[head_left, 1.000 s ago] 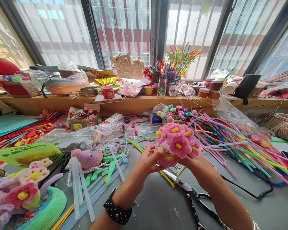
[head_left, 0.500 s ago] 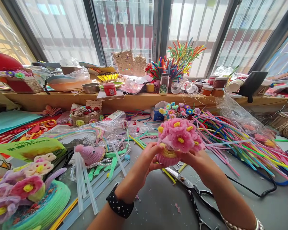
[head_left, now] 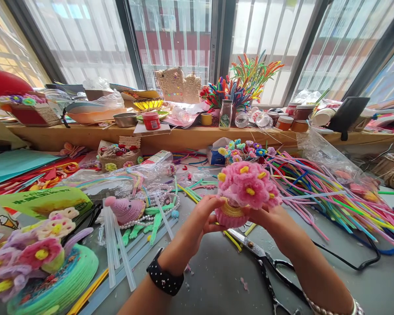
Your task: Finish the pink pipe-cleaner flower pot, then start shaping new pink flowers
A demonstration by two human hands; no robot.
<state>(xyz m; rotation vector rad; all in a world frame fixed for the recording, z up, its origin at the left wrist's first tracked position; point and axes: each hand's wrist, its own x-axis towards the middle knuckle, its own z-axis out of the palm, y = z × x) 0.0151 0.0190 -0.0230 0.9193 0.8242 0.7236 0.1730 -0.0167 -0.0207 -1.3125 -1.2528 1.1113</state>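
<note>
Between my two hands is a small pot of pink fuzzy flowers (head_left: 249, 186) with yellow centres, its base a pink and yellow crocheted cup. My left hand (head_left: 205, 218) grips the cup from the left, thumb near the yellow rim and fingers under the side. From the right, my right hand (head_left: 269, 221) holds the same pot, its fingers partly hidden behind the flowers. Below it on the grey table lie large black-handled scissors (head_left: 258, 251), partly covered by my right arm.
Pipe cleaners (head_left: 335, 197) spread over the right of the table. To the left lie clear glue sticks (head_left: 113, 253), a pink crocheted figure (head_left: 126, 210) and a green pot of fuzzy flowers (head_left: 68, 271). Jars, including a glass bottle (head_left: 225, 114), line the window ledge (head_left: 184, 140).
The whole view has shifted very slightly. Both hands keep their hold on the flower pot, which has turned or tilted a little.
</note>
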